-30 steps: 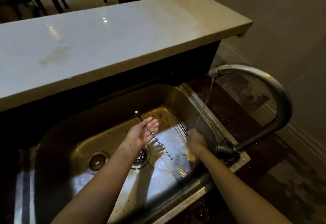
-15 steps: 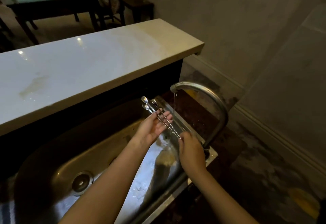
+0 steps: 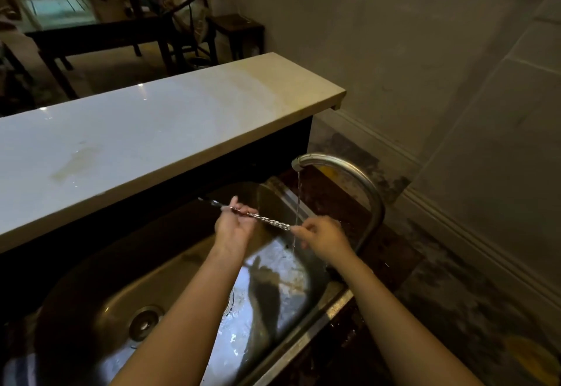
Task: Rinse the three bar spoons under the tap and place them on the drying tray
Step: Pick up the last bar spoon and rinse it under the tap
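Note:
A bundle of thin twisted-stem bar spoons [image 3: 267, 219] is held level above the steel sink [image 3: 170, 267]. My left hand [image 3: 235, 227] is closed around the bundle near its far end, where the tips stick out to the left. My right hand [image 3: 321, 235] pinches the near end. A thin stream of water falls from the curved tap [image 3: 349, 173] and meets the spoons just beside my right fingers. How many spoons are in the bundle cannot be told. No drying tray is in view.
A pale stone bar top [image 3: 151, 130] overhangs the sink's far side. The tap's base stands at the sink's right rim on a dark wet counter [image 3: 382, 252]. Two drain openings [image 3: 142, 322] lie in the basin. A striped cloth [image 3: 15, 370] shows at lower left.
The spoons have been gathered from the basin into both hands and lifted. Since half a second ago the bundle has tilted flatter and sits in the stream.

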`<state>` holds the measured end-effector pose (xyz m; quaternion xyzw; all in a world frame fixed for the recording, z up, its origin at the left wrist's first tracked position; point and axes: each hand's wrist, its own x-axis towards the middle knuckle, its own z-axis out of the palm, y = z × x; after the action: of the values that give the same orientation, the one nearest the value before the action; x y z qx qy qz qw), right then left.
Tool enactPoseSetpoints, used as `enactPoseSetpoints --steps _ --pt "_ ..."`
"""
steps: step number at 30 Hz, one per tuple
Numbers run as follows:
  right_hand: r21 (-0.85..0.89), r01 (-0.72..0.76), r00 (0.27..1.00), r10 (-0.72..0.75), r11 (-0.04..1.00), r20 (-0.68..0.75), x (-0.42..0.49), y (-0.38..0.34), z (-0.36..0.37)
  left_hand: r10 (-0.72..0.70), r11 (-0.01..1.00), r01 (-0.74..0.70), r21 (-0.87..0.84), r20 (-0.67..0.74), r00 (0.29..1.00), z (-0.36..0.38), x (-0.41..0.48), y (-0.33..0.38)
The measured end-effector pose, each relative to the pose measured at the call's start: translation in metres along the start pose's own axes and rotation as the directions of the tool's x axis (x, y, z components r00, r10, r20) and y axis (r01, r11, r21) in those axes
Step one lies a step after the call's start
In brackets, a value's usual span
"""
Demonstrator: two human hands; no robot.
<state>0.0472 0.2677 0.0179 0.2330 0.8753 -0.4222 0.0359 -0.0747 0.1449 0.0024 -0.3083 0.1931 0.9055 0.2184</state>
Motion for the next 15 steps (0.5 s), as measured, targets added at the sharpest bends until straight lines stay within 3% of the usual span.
enactPoseSetpoints --steps 3,6,12,15 --pt "0.423 -0.095 0.995 0.096 0.901 0.019 0.016 -0.011 -0.009 -0.042 0.991 0.038 -0.125 -0.029 0.999 -0.011 0.003 0.015" --pt "0.582 -0.128 0.990 0.142 0.803 0.021 0.028 -0.025 -0.009 -0.028 0.983 0.016 -0.183 -0.061 0.998 -0.012 0.001 0.026" --pt "0.361 -0.028 0.978 0.100 0.932 -0.184 0.039 -0.030 -0.001 -0.003 0.959 -0.029 -0.282 -0.110 0.994 -0.011 0.003 0.031" --pt "0.200 0.004 0.983 0.033 0.980 -0.182 0.039 -0.024 0.001 0.019 0.959 -0.058 -0.277 -0.140 0.990 -0.010 0.002 0.030"
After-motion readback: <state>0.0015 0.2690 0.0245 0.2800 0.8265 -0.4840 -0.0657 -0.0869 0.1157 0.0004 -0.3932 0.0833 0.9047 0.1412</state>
